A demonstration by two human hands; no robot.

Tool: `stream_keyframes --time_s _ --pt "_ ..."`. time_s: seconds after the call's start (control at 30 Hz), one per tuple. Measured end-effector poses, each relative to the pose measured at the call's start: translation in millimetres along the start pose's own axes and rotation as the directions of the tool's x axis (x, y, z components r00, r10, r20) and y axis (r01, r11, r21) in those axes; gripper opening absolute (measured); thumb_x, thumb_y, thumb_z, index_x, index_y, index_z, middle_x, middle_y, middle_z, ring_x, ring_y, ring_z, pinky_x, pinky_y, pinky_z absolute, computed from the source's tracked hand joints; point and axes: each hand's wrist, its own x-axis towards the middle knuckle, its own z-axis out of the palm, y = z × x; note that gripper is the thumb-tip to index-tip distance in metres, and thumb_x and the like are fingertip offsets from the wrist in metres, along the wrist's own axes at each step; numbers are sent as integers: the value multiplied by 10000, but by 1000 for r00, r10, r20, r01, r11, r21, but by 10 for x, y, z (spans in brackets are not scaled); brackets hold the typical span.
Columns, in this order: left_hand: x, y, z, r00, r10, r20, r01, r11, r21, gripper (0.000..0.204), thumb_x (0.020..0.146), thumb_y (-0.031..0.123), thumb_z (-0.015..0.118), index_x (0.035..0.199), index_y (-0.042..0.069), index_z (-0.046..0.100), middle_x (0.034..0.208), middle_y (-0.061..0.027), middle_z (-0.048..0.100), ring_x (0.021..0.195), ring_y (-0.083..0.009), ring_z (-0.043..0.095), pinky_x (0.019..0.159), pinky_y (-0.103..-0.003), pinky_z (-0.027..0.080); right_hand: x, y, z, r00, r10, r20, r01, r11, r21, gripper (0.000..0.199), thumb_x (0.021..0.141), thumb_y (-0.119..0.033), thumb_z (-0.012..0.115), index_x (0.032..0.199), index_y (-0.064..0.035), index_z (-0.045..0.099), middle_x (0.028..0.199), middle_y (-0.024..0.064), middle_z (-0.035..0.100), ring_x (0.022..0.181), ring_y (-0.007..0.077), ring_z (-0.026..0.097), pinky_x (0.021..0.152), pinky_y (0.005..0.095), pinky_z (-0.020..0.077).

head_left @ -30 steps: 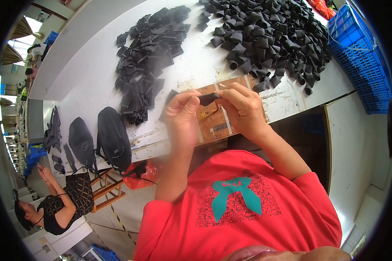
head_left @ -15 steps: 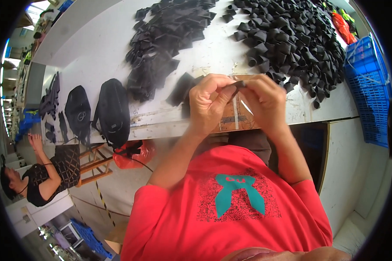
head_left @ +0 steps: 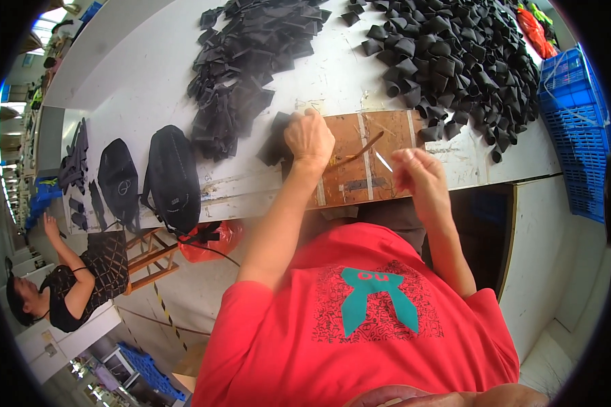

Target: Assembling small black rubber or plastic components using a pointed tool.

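A white worktable fills the upper part of the frame. At the upper right of it lies a large heap of black folded pieces. A blue plastic crate stands at the right edge, with an orange-red item above it. On the left, two black bags hang off the table's front edge. Below them sit a red plastic bag and a wooden stool. A seated person in black is at the lower left.
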Motion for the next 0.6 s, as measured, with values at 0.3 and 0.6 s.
stream_keyframes --time_s 0.3,0.6 --pt "-194 -300 -143 916 233 -326 -325 907 -266 73 741 59 585 806 32 604 880 -115 556 734 -284 571 644 -354 460 -128 118 113 979 88 185 -59 986 -157 239 867 -227 505 850 0 577 625 7 523 557 63 468 516 192 377" --pt "-751 -429 -455 641 661 -389 -757 630 -175 226 631 -6 636 832 96 618 976 -105 523 869 -266 519 700 -331 431 190 335 433 880 300 368 -377 913 157 292 848 -266 537 931 14 552 785 36 550 567 81 502 522 208 432"
